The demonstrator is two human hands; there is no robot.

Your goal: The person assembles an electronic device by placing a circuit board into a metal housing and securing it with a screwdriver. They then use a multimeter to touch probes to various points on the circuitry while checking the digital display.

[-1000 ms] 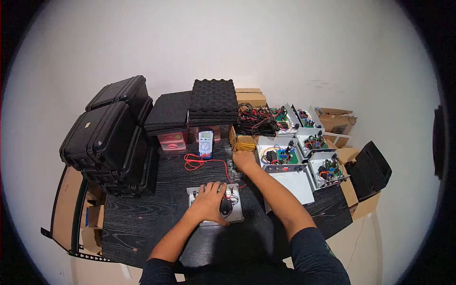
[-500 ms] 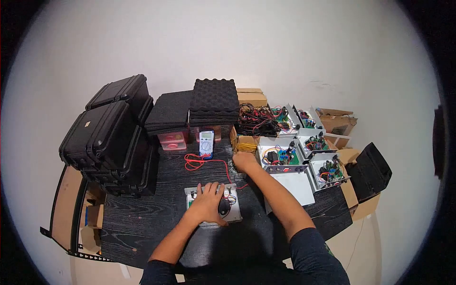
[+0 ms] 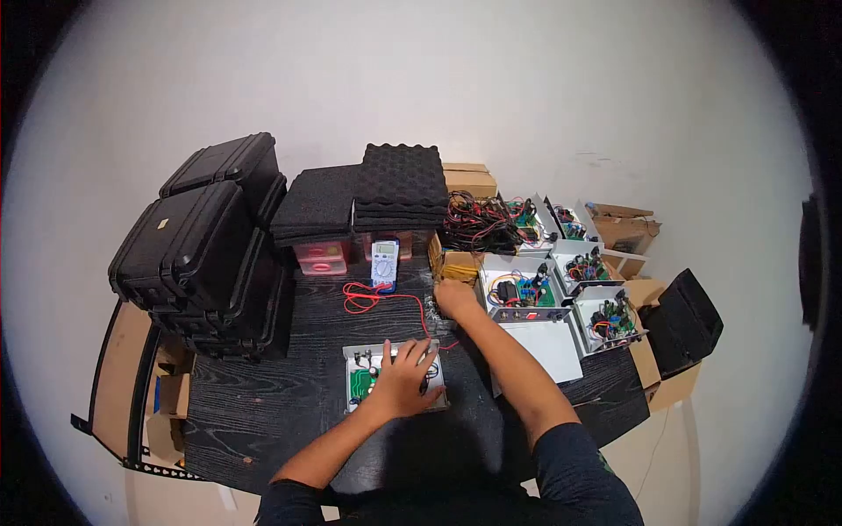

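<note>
My left hand [image 3: 406,379] lies with spread fingers over the right part of an open metal case [image 3: 354,405]. A green circuit board [image 3: 362,384] shows inside the case, left of the hand. Farther off, my right hand [image 3: 457,299] has its fingers bent down over a pile of small metal parts [image 3: 434,314], in front of a cardboard box [image 3: 460,260]; what its fingertips hold, if anything, is hidden. A multimeter [image 3: 384,266] with red leads [image 3: 360,298] lies beyond the case.
Black hard cases [image 3: 189,245] are stacked at the left. Dark foam sheets [image 3: 402,180] rest on pink drawer units [image 3: 322,257]. At the right stand several open cases with circuit boards [image 3: 524,289], a white panel [image 3: 537,351], bundled cables [image 3: 478,221] and an open black case [image 3: 684,324].
My left hand has slid right over the metal case, uncovering the green board. My right hand stays at the small parts. The view has shifted slightly.
</note>
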